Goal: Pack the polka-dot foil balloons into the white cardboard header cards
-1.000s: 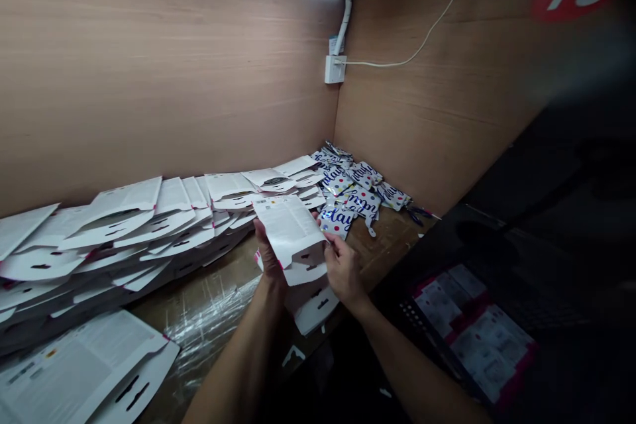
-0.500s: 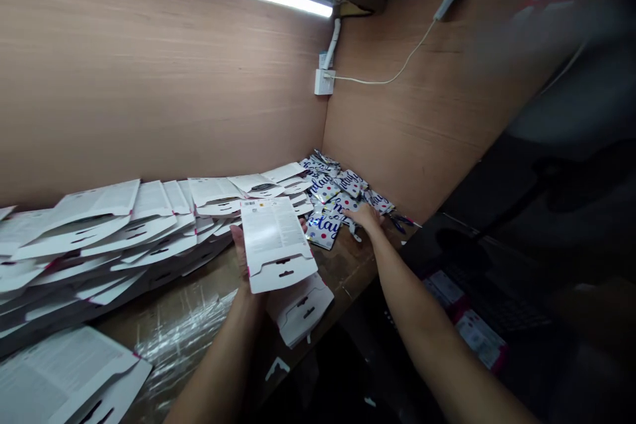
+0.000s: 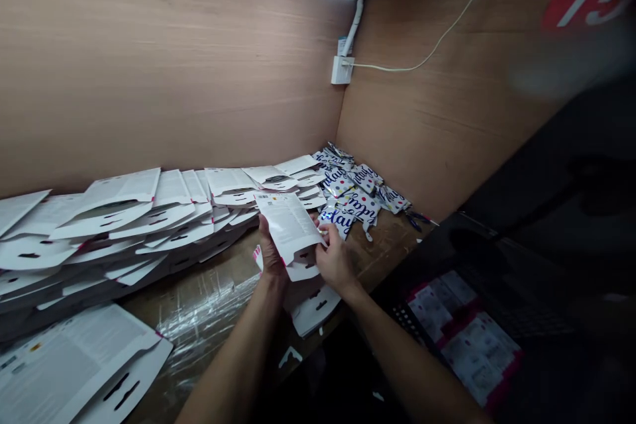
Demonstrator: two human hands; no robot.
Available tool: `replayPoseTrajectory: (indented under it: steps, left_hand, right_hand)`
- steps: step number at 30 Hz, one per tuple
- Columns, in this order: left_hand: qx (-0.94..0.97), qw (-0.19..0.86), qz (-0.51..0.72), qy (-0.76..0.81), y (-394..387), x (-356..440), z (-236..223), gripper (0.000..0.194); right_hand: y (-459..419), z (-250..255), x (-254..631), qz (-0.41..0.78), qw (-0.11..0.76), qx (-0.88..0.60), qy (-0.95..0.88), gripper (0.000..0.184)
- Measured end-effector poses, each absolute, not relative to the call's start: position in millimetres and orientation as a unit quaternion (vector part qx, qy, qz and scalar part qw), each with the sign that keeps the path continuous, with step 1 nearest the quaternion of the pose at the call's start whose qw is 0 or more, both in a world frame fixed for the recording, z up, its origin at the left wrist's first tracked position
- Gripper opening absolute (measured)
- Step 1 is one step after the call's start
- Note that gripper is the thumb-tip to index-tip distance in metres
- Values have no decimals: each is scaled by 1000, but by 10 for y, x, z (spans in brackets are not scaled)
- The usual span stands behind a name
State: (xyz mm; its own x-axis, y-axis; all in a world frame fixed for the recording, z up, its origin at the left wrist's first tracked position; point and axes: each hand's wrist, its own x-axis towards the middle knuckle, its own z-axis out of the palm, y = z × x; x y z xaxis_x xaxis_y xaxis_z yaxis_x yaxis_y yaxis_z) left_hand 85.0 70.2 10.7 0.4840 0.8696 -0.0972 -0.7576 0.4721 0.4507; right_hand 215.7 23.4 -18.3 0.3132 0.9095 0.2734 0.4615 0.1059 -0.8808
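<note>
My left hand [image 3: 271,252] is closed around the left side of a white cardboard envelope [image 3: 291,228], held tilted over the bench. The envelope has printed text and a hanger-slot flap at its near end. At its right edge, by the opening, my right hand [image 3: 335,257] has its fingers pinched on the card; whether they also hold something small is hidden. Just beyond the hands lies a heap of folded glossy foil pieces [image 3: 360,205] with blue lettering and coloured dots. More white envelopes [image 3: 315,310] lie below the held one.
A long overlapping row of white envelopes [image 3: 134,212] runs along the back wall. Another envelope [image 3: 74,364] is at the near left. Blue-handled pliers [image 3: 415,218] rest by the right wall. Down right, a pink-edged box [image 3: 462,338] holds packets. A torn white scrap [image 3: 289,356] sits near the bench edge.
My right hand has come back from the foil pile to the right edge of the envelope. The left hand keeps its hold, and the view has shifted slightly.
</note>
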Motion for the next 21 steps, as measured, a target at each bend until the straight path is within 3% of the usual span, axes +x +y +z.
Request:
replayPoseTrajectory:
  steps: [4, 7, 10, 15, 21]
  left_hand:
    - [173, 838, 491, 164, 681, 920, 103, 83]
    - [161, 819, 516, 190, 735, 901, 121, 78]
    - [148, 799, 550, 193, 831, 800, 142, 80]
    - [156, 799, 560, 152, 948, 614, 114, 84]
    - [149, 806, 559, 126, 951, 560, 74, 84]
  right_hand:
    - [195, -113, 2263, 134, 453, -613, -633, 21]
    - [275, -89, 2512, 190, 420, -559, -689, 22]
    - [618, -5, 2901, 231, 386, -577, -682, 36]
    - [1347, 197, 3281, 201, 217, -727, -619, 58]
    - [1272, 389, 3339, 279, 225, -653, -667, 23]
